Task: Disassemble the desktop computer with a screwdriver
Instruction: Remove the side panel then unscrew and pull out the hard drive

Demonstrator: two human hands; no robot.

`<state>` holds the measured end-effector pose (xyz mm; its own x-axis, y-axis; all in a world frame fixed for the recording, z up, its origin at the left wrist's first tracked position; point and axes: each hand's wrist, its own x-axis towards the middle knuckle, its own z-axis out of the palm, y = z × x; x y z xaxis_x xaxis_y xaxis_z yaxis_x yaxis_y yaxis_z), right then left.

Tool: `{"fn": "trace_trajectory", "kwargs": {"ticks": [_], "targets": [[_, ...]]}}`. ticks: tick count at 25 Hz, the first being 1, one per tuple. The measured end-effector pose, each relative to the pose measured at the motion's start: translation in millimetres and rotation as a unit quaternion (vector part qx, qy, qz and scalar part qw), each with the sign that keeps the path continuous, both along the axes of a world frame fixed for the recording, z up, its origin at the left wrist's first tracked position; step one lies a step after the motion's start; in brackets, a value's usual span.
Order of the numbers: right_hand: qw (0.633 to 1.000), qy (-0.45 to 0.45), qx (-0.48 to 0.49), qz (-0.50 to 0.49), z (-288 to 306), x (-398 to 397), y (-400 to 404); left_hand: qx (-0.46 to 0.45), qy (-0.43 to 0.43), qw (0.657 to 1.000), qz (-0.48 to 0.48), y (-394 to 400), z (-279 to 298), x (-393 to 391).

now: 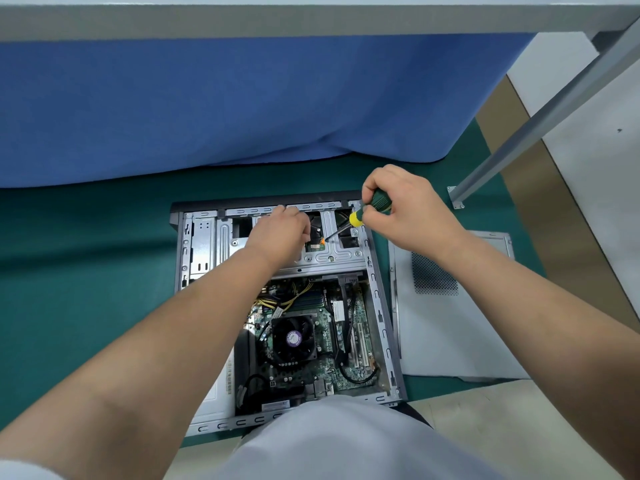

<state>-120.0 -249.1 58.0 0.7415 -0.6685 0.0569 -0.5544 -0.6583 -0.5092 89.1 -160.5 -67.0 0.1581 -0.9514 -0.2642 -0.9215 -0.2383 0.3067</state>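
The right hand (405, 209) gripped one screwdriver (367, 211) over one open computer case (377, 306), while the left hand (282, 233), fingers curled, rested on its drive cage (332, 258).

An open desktop computer case (287, 306) lies flat on a floor mat (86, 271), directly in front of the person. Its removed side panel (460, 323) lies on the floor just to the right. Inside the case, the drive cage (294, 244) sits at the far end and the motherboard (311, 337) at the near end, with the fan (294, 337) on it. A cloth-draped bench (242, 98) stands behind the case; its leg (540, 123) meets the floor at far right.
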Motion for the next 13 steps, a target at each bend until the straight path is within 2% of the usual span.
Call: {"fn": "trace_trajectory", "kwargs": {"ticks": [4,8,10,13], "targets": [[1.000,-0.001,0.003,0.000,-0.4,-0.2,-1.9,0.034,0.007,0.999,0.000,-5.8,3.5,-1.0],[1.000,-0.006,0.012,-0.012,-2.6,-1.3,-2.2,0.054,0.069,0.996,0.022,-10.7,10.3,5.3],[0.999,-0.018,0.019,-0.024,-4.4,0.0,-1.3,0.025,0.084,0.996,0.036,-5.0,9.4,4.1],[0.999,-0.030,0.023,-0.032,-6.2,5.9,1.0,-0.086,0.097,0.988,0.082,15.6,-3.0,-3.8]]}}
